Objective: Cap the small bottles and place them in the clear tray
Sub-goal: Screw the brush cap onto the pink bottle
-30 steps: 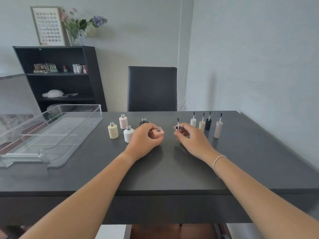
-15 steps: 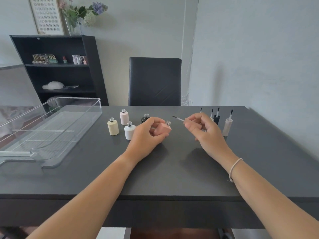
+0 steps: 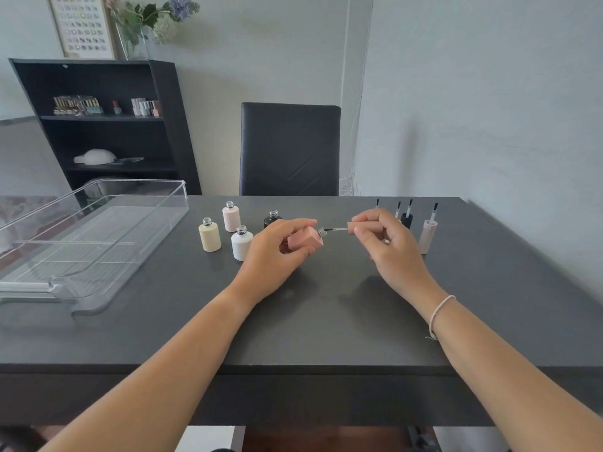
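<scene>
five bottles are in view. four stand uncapped on the table (image 3: 326,321): cream bottle (image 3: 209,236), pale pink bottle (image 3: 231,216), white bottle (image 3: 241,243) and black bottle (image 3: 272,218). the fifth, the peach bottle (image 3: 305,241), is gripped in the left hand (image 3: 277,252), lifted and tipped so its threaded neck points toward 3 o'clock. the right hand (image 3: 388,249) pinches the peach brush cap (image 3: 354,228) with its brush aimed toward 9 o'clock, the tip at the neck; this lines the two up so the cap can likely be pushed in and twisted. the clear tray (image 3: 98,243) waits at 9 o'clock, holding no bottles. the other caps (image 3: 427,236) stand brush-up at 3 o'clock, partly hidden behind the right hand, so their count is unsure. whether the bristles are already inside the neck is too small to tell.
</scene>
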The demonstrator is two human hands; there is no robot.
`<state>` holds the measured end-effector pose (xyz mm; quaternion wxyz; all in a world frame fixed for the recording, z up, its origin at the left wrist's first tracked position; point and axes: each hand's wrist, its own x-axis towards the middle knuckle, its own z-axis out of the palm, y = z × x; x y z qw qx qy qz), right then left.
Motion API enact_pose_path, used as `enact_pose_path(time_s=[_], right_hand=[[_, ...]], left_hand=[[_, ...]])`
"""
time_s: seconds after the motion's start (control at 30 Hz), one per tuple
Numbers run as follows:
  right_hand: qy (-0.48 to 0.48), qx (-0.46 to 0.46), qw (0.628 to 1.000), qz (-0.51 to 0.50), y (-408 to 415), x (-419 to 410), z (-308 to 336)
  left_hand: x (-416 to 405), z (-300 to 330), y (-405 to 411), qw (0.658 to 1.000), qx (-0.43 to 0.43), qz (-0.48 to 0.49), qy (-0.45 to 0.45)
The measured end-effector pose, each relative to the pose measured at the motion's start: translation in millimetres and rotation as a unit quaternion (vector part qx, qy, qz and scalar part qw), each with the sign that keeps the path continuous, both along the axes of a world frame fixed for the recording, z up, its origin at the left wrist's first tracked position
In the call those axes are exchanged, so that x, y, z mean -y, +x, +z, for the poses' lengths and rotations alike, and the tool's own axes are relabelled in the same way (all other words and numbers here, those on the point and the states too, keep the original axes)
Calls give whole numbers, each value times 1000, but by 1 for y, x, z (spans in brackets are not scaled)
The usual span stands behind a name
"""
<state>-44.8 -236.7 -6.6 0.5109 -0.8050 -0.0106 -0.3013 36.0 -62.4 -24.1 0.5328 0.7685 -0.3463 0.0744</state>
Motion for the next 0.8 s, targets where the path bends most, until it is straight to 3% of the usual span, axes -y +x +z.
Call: enact_pose_path(time_s=[0.8], right_hand=[[-96,28,995,10,2,-1,-5]], left_hand=[[1,1,-3,998,33,-8,48]])
